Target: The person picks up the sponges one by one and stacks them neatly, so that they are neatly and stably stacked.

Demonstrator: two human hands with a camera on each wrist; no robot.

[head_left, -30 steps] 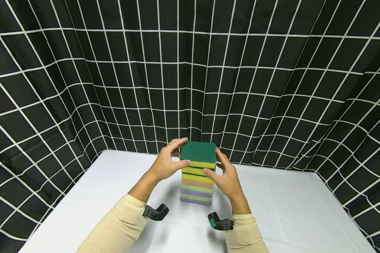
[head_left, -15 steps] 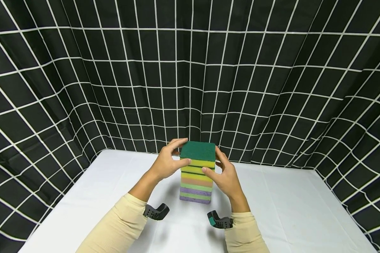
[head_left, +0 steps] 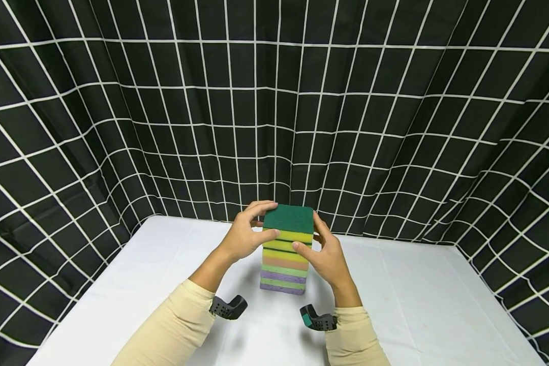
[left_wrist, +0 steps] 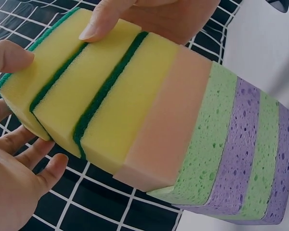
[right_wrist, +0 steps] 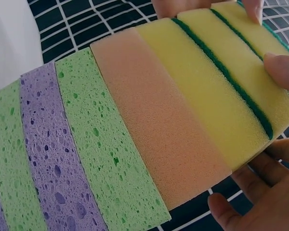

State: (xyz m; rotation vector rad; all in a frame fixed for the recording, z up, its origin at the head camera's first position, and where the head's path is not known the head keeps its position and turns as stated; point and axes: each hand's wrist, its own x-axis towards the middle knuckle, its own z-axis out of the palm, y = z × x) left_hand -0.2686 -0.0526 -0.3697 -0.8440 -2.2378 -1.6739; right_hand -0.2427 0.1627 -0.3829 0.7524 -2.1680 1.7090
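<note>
A tall stack of sponges (head_left: pixel 284 262) stands upright in front of me, in the middle of the head view. At its top lies a yellow sponge with a dark green scouring face (head_left: pixel 289 218). My left hand (head_left: pixel 246 235) holds this top sponge, thumb on the front face and fingers along the left side. My right hand (head_left: pixel 326 254) grips the upper stack from the right, its thumb on the second yellow sponge (right_wrist: pixel 241 62). Below follow another yellow sponge (left_wrist: pixel 130 101), a peach sponge (left_wrist: pixel 166 120), then green and purple porous sponges (left_wrist: pixel 233 144). The stack's back is hidden.
The stack stands on a table with a white cloth (head_left: pixel 393 295). Behind and on both sides hangs a black curtain with a white grid (head_left: pixel 210 127). Dark wrist mounts (head_left: pixel 229 307) stick out from both sleeves.
My left hand has shifted slightly right, and the top sponges have moved a little right with it. My right hand has stayed nearly in place.
</note>
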